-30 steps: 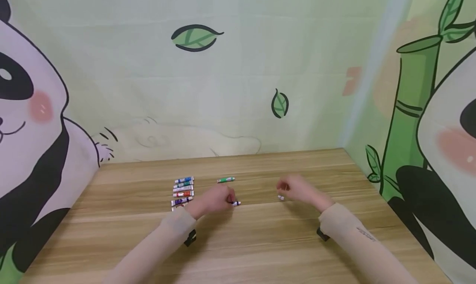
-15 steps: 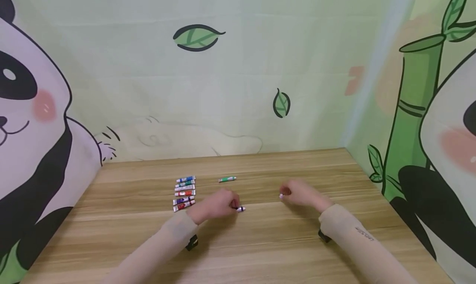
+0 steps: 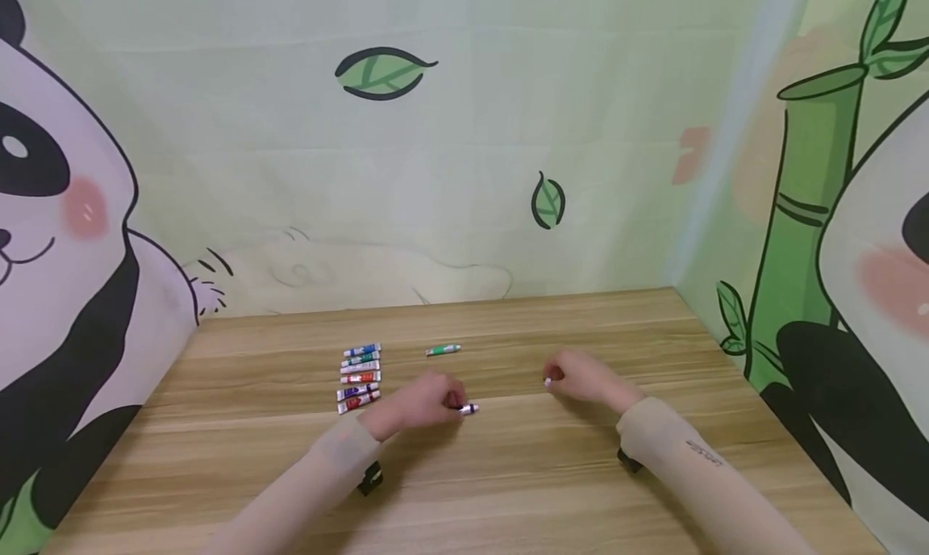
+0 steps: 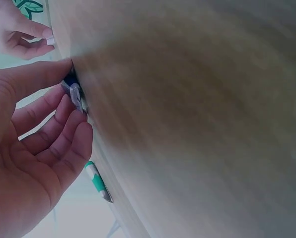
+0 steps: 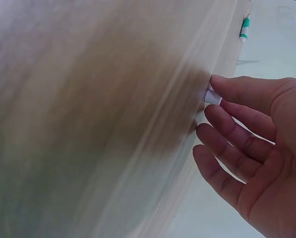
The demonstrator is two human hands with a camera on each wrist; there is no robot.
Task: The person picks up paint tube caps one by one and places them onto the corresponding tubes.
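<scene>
My left hand (image 3: 424, 400) pinches a small paint tube (image 3: 469, 409) with a dark blue band, low over the wooden table. In the left wrist view the tube (image 4: 74, 91) sits between thumb and fingers, its far part hidden by them. To the right, my right hand (image 3: 584, 376) holds a small white cap (image 3: 547, 382) at the tabletop. The right wrist view has this cap (image 5: 213, 97) between thumb and index finger, the other fingers loosely bent. A green paint tube (image 3: 443, 350) lies alone beyond the left hand.
Left of my left hand, several paint tubes (image 3: 360, 378) lie in a column, blue at the far end and red (image 3: 359, 402) nearest. The wooden table (image 3: 508, 490) ends at a printed cloth backdrop (image 3: 464, 216) behind and at the sides.
My right hand has come down onto the white cap and now pinches it. The left hand has shifted slightly nearer and right with its tube, uncovering the red tube.
</scene>
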